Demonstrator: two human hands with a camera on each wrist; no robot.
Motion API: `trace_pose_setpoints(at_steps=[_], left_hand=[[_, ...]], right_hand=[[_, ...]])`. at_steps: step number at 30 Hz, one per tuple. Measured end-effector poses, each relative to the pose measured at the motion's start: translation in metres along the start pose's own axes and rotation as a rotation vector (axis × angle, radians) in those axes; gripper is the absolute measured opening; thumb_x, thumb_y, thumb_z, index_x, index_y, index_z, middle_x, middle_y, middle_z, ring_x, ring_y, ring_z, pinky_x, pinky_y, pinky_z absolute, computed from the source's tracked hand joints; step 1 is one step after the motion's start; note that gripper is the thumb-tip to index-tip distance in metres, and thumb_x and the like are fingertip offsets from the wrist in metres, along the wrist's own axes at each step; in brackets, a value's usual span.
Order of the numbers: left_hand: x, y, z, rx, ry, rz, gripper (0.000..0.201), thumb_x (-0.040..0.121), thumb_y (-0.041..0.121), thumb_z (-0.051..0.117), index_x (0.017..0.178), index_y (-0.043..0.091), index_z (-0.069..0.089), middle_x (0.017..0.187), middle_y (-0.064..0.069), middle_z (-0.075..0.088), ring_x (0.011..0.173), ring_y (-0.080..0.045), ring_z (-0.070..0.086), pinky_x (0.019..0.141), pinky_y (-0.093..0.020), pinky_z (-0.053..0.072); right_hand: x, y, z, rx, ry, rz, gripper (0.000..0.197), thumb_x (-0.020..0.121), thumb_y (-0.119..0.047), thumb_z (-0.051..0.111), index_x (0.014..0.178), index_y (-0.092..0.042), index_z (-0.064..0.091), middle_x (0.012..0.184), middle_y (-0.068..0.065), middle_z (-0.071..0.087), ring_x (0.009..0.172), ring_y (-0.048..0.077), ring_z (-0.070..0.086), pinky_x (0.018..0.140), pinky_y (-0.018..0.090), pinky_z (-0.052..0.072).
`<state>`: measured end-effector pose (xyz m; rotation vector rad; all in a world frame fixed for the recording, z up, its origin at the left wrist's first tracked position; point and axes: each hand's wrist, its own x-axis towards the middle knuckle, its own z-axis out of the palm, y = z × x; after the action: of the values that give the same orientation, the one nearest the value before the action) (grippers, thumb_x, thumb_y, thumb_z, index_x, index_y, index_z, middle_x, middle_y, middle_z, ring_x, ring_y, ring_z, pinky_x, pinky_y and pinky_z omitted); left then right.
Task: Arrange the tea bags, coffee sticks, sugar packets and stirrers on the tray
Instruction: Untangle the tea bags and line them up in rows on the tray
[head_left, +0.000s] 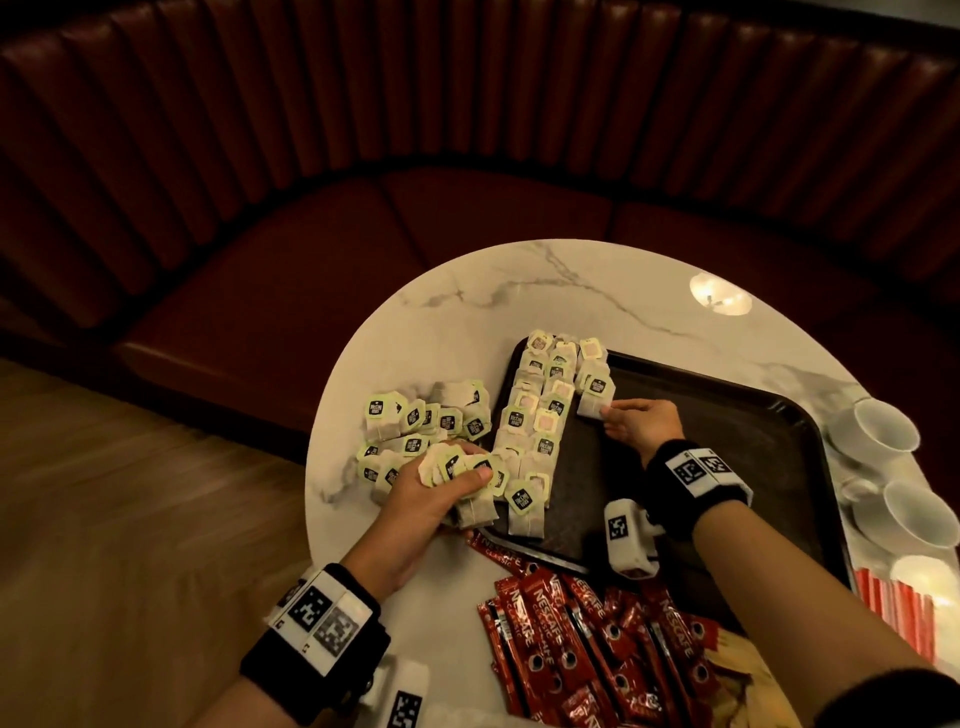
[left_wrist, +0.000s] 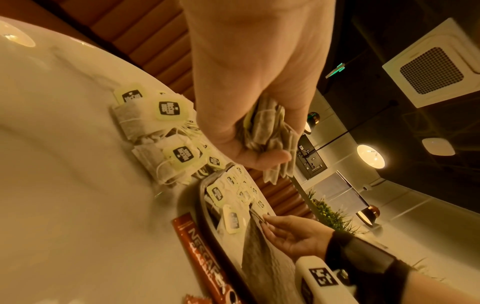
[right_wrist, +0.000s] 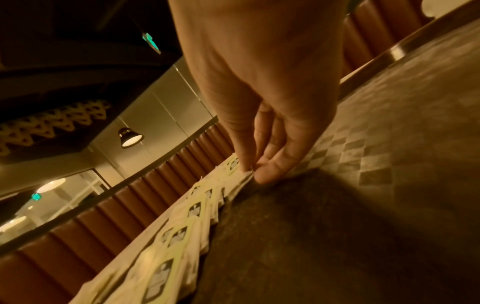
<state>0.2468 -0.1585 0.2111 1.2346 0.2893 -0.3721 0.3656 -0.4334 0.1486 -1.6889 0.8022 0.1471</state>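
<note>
Fingers (right_wrist: 275, 164) of right hand (head_left: 641, 423) pinch the edge of one tea bag (head_left: 596, 397) at the bottom of a third, short column on the tray (head_left: 753, 415); thumb and fingertips close together, bag lying flat on the tray floor. Right wrist view confirms the pinch, bag edge between thumb and fingers.

Left hand (head_left: 431, 499) is curled round a bunch of tea bags (left_wrist: 267, 133), held over the tray's left edge. Left wrist view shows the bunch crumpled in the fist, ends sticking out below.

Tray: dark, rectangular, on the marble table (head_left: 597, 291). Two long columns of bags (head_left: 535, 426) run along its left side, overlapping, tags up, some printed side up and some blank side up. Third column starts beside them at the far end, only a few bags so far. Rest of the tray floor is bare.

Loose pile of bags (head_left: 421, 421) sits on the table left of the tray, unsorted.

Coffee sticks (head_left: 587, 639), red, heaped on the table at the near edge, one touching the tray's near-left corner. Striped red-and-white stirrers (head_left: 893, 608) lie right of the tray, near edge. Two white cups (head_left: 883, 426) stand on the table right of the tray.

Sugar packets: cannot tell; something pale under the right forearm, too hidden to name.
</note>
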Motion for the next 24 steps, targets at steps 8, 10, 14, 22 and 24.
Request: trace_pose_setpoints(at_steps=[8, 10, 14, 22, 24], left_hand=[[0.002, -0.003, 0.004, -0.004, -0.008, -0.05, 0.019, 0.086, 0.006, 0.069, 0.102, 0.016, 0.067, 0.094, -0.006, 0.075, 0.087, -0.02, 0.072, 0.053, -0.024, 0.052], [0.003, -0.004, 0.006, -0.013, -0.004, -0.081, 0.02, 0.086, 0.007, 0.07, 0.104, 0.015, 0.066, 0.097, -0.007, 0.075, 0.086, -0.021, 0.072, 0.05, -0.025, 0.051], [0.006, -0.007, 0.012, -0.015, -0.01, -0.111, 0.03, 0.086, 0.011, 0.071, 0.115, 0.012, 0.065, 0.107, -0.01, 0.074, 0.095, -0.025, 0.072, 0.05, -0.026, 0.052], [0.007, -0.006, 0.011, -0.006, 0.009, -0.127, 0.028, 0.086, 0.014, 0.071, 0.113, 0.014, 0.065, 0.107, -0.01, 0.074, 0.093, -0.027, 0.072, 0.052, -0.029, 0.054], [0.006, -0.002, 0.013, -0.034, -0.001, -0.131, 0.03, 0.085, 0.017, 0.072, 0.114, 0.012, 0.064, 0.104, -0.009, 0.075, 0.087, -0.024, 0.073, 0.05, -0.028, 0.053]], right_hand=[[0.018, -0.007, 0.0, -0.211, 0.088, -0.075, 0.013, 0.087, -0.017, 0.072, 0.096, -0.008, 0.074, 0.08, 0.007, 0.07, 0.081, 0.024, 0.07, 0.091, 0.04, 0.057], [0.022, -0.009, 0.002, -0.118, 0.036, -0.07, 0.026, 0.091, -0.009, 0.065, 0.116, -0.002, 0.067, 0.089, 0.008, 0.068, 0.08, 0.021, 0.066, 0.094, 0.039, 0.055], [0.023, -0.014, 0.011, -0.088, -0.092, -0.079, 0.033, 0.093, -0.005, 0.055, 0.126, -0.008, 0.063, 0.118, 0.012, 0.068, 0.11, 0.027, 0.064, 0.089, 0.035, 0.053], [0.015, -0.02, 0.006, -0.05, -0.089, -0.094, 0.035, 0.097, -0.002, 0.05, 0.131, -0.003, 0.056, 0.094, 0.005, 0.064, 0.076, 0.013, 0.057, 0.064, 0.021, 0.046], [0.004, -0.022, 0.003, -0.024, -0.06, -0.114, 0.034, 0.097, -0.005, 0.052, 0.131, -0.001, 0.056, 0.089, 0.003, 0.062, 0.073, 0.01, 0.056, 0.065, 0.021, 0.047]])
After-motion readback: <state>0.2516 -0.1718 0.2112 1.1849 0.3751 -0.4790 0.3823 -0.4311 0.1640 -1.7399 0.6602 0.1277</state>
